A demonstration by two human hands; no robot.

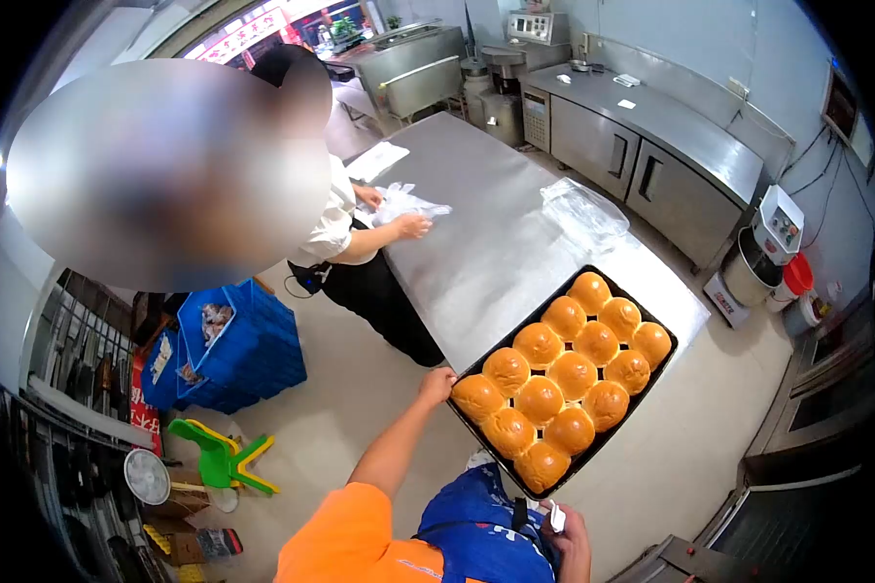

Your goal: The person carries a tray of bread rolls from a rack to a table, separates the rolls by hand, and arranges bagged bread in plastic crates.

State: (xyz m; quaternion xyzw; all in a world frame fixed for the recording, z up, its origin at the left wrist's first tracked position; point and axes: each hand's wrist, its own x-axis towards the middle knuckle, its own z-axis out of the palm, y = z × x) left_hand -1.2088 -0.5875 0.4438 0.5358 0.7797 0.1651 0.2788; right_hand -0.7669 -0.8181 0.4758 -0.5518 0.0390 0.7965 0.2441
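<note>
Though indistinct, white object (557, 517) in closed right hand (572, 534) (left hand (437, 386) tight on tray (474, 367)).

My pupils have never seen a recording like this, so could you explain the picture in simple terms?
There is no machine here: one camera on a person's head looks forward and down, so the orange sleeve is the wearer's own. Their left hand grips the edge of a black tray of golden buns. Their right hand holds a small white item, too unclear to name. Clear plastic lies on the metal table ahead. At its left side, another person's hands handle a plastic bag. The dark curved border comes from the camera's wide view.
</note>
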